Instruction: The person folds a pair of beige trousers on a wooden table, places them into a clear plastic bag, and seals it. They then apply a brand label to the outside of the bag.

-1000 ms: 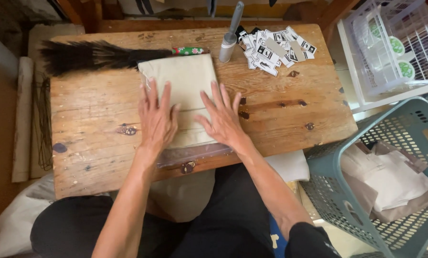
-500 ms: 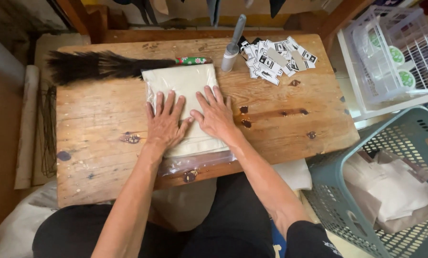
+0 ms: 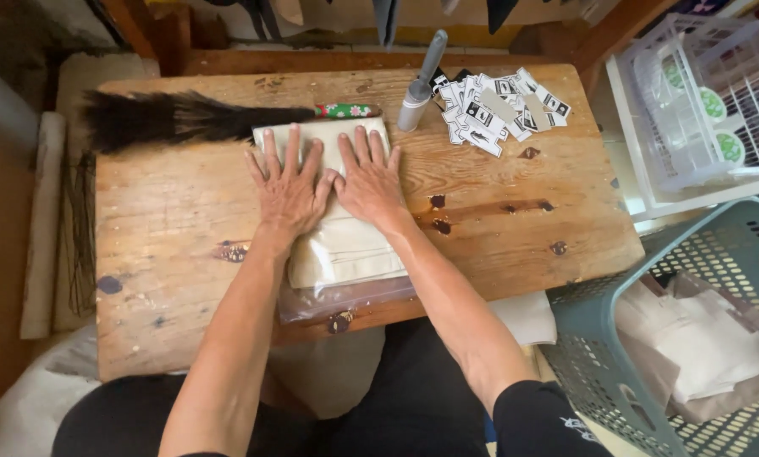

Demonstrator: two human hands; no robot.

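The middle of the folded cream cloth (image 3: pixel 345 245) is covered by the hands, left hand (image 3: pixel 288 188) and right hand (image 3: pixel 369 179). The teal basket (image 3: pixel 616 372) is cut off by the right and bottom edges. The print on the paper tags (image 3: pixel 494 106) is too small to be made out.

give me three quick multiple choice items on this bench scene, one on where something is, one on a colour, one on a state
1. Where does the dark brush lie?
A. on the table's far left part
B. in the basket
C. on the floor

2. What colour is the perforated laundry basket?
A. red
B. grey-green
C. yellow

3. How are the hands placed?
A. clenched in fists
B. lifted off the table
C. flat, fingers spread, on the folded cream cloth

Answers: 1 A, the brush lies along the wooden table top beyond the cloth. 2 B, its walls are grey-green. 3 C, left hand and right hand press palms down side by side.
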